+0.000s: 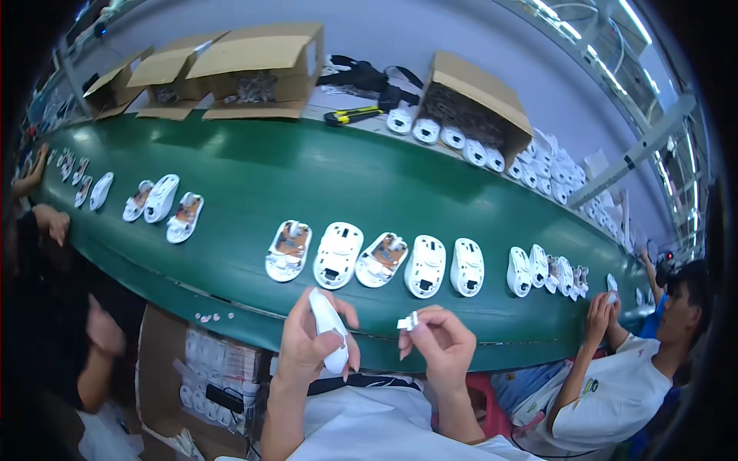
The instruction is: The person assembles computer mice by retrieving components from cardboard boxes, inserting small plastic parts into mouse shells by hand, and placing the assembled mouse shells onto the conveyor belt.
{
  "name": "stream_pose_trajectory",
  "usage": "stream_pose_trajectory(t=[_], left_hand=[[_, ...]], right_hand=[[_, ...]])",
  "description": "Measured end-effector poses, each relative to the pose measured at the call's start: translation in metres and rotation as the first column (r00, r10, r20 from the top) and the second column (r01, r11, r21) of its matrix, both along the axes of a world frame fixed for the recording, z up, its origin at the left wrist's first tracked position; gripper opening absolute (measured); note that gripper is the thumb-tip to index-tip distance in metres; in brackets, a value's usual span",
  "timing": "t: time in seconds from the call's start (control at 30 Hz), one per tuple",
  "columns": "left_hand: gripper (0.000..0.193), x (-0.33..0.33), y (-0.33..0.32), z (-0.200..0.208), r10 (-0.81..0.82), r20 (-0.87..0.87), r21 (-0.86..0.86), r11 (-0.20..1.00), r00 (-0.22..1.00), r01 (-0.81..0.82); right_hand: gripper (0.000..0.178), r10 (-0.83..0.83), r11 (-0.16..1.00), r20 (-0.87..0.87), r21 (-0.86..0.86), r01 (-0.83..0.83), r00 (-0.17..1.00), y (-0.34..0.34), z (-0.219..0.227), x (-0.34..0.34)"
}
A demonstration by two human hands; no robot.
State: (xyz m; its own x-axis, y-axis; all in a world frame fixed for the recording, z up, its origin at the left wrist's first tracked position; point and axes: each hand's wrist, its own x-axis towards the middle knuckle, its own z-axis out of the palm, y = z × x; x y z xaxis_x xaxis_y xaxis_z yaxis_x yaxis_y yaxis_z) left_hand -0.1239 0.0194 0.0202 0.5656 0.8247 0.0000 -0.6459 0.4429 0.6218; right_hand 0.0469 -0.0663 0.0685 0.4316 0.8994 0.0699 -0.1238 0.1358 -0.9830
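A white computer mouse shell [329, 329] is tilted on its side in my left hand [301, 338], fingers wrapped round it. To its right, my right hand [443, 343] pinches a small white plastic part [408, 321] between thumb and fingertips. The two pieces are apart, both held over the near edge of the green belt [231, 184]. Just beyond my hands lies a row of mouse pieces: an open mouse half with a brown circuit board [290, 250], a closed white mouse [338, 253], another open half [382, 260], and more white mice [425, 265].
Open cardboard boxes [257, 58] line the far side, beside a yellow-black utility knife [352, 115]. Many white mouse shells [546, 165] are stacked at the far right. Co-workers sit at my right [615, 376] and left [58, 307]. A carton with plastic trays [219, 357] stands below the belt.
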Motion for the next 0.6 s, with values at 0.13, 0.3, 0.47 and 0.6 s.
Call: stream_pose_trajectory(t=[0.13,0.3,0.47,0.6], left_hand=[[0.042,0.040,0.012,-0.004,-0.045,-0.193,0.060,0.996,0.980,0.058],[0.051,0.067,0.025,0.016,-0.121,-0.409,-0.111,0.990,0.904,0.082],[0.060,0.071,0.030,0.002,-0.173,-0.353,0.011,0.982,0.920,0.189],[0.065,0.074,0.029,-0.006,-0.141,-0.462,0.135,0.965,0.876,0.227]], right_hand=[[0.007,-0.003,1.000,-0.034,0.025,0.004,0.999,0.005,-0.004,0.032],[0.011,0.018,1.000,-0.010,-0.022,-0.018,1.000,0.025,-0.007,0.056],[0.011,-0.089,0.993,0.451,0.110,0.044,0.888,0.045,-0.028,0.063],[0.016,-0.108,0.994,0.671,0.064,0.087,0.734,0.050,-0.039,0.062]])
